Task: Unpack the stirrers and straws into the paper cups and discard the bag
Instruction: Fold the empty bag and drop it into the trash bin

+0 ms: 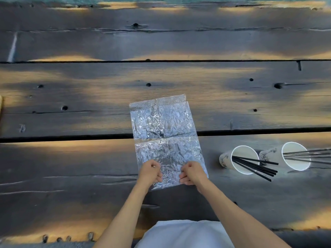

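Dark planks (71, 167); hands (150, 171) cover bag's (164, 126) near edge.

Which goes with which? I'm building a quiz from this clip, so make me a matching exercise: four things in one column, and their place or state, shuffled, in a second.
Things
1. bag
2. left cup
3. right cup
4. left hand

Place or state
A. nearest the right edge of the view, holding thin dark sticks
B. flat and empty on the table, crinkled and clear
C. pinching the bag's near edge on the left side
D. between the bag and the other cup, holding black sticks

Pairs: 1-B, 2-D, 3-A, 4-C
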